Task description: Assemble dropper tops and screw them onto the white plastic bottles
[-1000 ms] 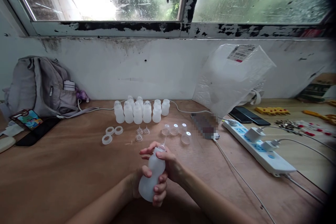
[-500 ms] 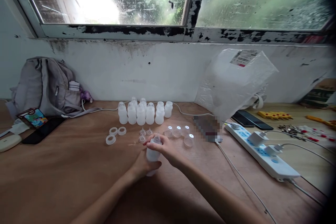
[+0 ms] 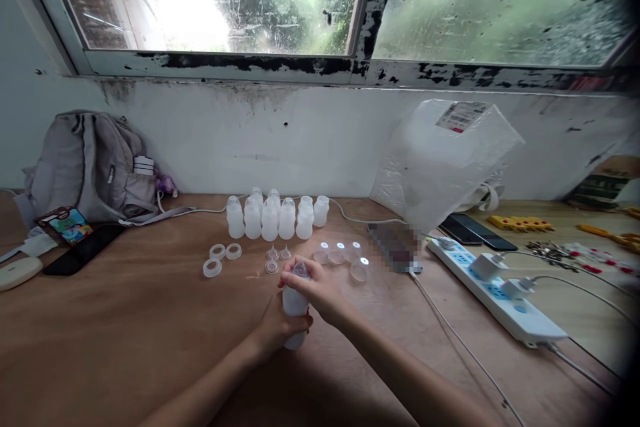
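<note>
Frosted bottle [image 3: 295, 303], just nearside of the loose teats [image 3: 273, 256]: left hand [image 3: 279, 324] wraps its body, right hand [image 3: 319, 285] grasps round its top; uneven pressure there could skew the clear tip [image 3: 300, 269]!

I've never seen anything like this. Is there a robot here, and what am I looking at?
No robot here: these are a person's own bare hands. The view comes from one camera worn on their head, looking forward and down, so the arms reach in from the bottom edge.

The left hand holds a whitish bottle around its body, while the right hand grips it near the top, where a clear tip shows.

On the brown table, beyond the hands, lie three rings, three clear teats and four clear caps. Behind them stand more white bottles. A backpack sits at the left, and a power strip lies at the right.
</note>
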Demonstrator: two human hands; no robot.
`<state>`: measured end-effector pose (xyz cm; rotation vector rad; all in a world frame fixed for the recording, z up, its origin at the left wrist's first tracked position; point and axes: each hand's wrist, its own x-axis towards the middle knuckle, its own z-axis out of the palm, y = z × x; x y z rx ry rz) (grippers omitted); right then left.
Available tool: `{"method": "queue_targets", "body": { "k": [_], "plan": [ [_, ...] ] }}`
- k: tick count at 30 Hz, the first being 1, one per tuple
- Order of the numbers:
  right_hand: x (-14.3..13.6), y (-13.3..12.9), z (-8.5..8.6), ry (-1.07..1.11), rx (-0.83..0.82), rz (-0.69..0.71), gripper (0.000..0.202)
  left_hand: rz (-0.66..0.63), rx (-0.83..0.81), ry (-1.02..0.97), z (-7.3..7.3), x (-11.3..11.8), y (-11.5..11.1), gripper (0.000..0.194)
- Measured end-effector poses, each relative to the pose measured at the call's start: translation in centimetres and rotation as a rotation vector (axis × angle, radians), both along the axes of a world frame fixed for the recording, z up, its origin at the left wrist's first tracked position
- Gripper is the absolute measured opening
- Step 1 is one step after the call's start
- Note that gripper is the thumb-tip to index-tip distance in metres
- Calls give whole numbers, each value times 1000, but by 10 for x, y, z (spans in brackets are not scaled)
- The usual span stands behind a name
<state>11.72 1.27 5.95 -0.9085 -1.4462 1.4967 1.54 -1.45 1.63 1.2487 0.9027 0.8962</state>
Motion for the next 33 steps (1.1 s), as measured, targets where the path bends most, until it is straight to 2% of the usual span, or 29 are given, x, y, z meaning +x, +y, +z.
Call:
{"method": "queue_targets", "body": {
  "k": [2,5,7,9,12,15,19,21,24,27,33],
  "plan": [
    [0,2,1,-77,63,-31,17,152,93,155,-2,0,2,15],
    [1,5,3,-305,240,-151,22,355,268,442,-3,-5,6,33],
    [4,7,4,-455,371,-250,27,441,371,593,-1,-11,9,35],
    [9,11,6,-541,439,-289,29,494,451,645,2,-16,10,37],
    [22,22,17,-536,440,-291,30,506,544,566,6,-21,11,48],
    [39,43,36,-414,455,-426,31,475,592,568,1,-24,17,61],
    [54,84,60,-242,628,-715,40,433,752,852,-16,-31,30,54],
    [55,107,65,-253,700,-774,43,428,770,975,-25,-34,35,52],
    [49,142,65,-372,745,-766,43,410,748,1099,-32,-37,38,51],
    [42,171,59,-524,682,-728,44,397,725,1156,-34,-37,39,51],
    [35,202,41,-873,564,-492,37,408,714,1190,-35,-39,41,51]
  ]
}}
